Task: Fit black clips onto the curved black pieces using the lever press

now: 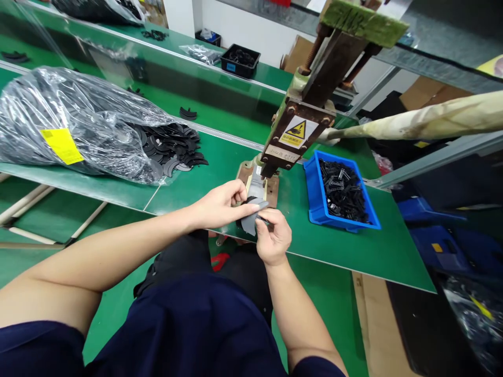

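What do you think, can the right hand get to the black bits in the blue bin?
Probably yes. Green tabletop lies between the right hand and the blue bin, whose top is open over the black bits. But its fingers are busy at the grey piece.

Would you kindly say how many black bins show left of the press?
2: the nearer bin of dark parts; the farther bin, behind it and leftward. Others may be hidden.

Probably a workshop: press (291, 125), parts bin (317, 196).
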A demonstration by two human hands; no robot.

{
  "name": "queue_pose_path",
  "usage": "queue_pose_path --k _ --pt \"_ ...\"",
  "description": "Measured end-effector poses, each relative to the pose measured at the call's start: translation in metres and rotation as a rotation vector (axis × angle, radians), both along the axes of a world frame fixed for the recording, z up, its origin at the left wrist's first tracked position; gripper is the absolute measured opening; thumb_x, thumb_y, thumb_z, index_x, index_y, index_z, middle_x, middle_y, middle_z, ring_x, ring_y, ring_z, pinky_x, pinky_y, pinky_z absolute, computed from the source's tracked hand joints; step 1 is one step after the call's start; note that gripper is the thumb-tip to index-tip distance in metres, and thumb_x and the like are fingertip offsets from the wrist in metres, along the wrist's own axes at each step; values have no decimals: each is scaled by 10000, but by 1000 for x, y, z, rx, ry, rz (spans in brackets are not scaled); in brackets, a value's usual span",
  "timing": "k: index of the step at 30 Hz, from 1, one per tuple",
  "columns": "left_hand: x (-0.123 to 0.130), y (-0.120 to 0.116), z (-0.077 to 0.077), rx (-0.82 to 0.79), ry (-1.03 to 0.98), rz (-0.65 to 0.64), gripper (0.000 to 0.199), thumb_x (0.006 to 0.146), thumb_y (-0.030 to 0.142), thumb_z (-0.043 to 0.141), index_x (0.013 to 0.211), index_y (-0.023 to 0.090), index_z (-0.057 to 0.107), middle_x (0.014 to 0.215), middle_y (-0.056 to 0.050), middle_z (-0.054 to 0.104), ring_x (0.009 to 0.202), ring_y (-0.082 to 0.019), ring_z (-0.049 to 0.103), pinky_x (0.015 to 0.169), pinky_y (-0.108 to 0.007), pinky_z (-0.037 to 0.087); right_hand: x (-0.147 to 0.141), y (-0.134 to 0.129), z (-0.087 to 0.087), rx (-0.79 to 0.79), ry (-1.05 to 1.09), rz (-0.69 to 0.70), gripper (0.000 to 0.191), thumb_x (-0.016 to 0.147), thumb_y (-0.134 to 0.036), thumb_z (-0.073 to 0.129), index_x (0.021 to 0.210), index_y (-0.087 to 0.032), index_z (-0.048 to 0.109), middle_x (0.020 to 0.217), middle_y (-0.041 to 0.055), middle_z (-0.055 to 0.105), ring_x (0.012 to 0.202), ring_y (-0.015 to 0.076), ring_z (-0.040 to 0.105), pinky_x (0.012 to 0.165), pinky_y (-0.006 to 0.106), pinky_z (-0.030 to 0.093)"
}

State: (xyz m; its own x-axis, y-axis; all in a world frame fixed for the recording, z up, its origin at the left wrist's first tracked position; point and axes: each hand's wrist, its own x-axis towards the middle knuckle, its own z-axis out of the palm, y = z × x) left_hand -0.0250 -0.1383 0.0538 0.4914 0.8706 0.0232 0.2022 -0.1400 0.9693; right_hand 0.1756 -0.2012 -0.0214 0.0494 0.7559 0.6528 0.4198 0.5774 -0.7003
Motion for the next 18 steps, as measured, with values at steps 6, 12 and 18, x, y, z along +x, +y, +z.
queue_pose_path --k 6,12,18 --pt "0 18 -11 -363 -176 -209 506 860 647 816 856 168 652 664 42 562 547 -77 485 504 -197 395 10 6 -11 -93 34 34 232 938 -332 711 1158 -259 725 1065 74 750 1006 212 736 917 416 643" --pt "-9 107 -62 -529 -323 419 362 875 413 886 853 163 624 677 -9 658 513 -83 587 475 -172 493 62 5 -41 -205 92 -188 342 983 -340 659 1300 -213 655 1145 93 705 1027 177 725 951 395 648" --pt "10 233 -78 -549 -336 658 269 889 219 880 964 135 635 773 -69 712 575 -120 675 595 -233 615 82 0 -63 -280 81 -322 291 998 -391 638 1219 -204 673 1146 98 713 1006 181 728 908 389 654"
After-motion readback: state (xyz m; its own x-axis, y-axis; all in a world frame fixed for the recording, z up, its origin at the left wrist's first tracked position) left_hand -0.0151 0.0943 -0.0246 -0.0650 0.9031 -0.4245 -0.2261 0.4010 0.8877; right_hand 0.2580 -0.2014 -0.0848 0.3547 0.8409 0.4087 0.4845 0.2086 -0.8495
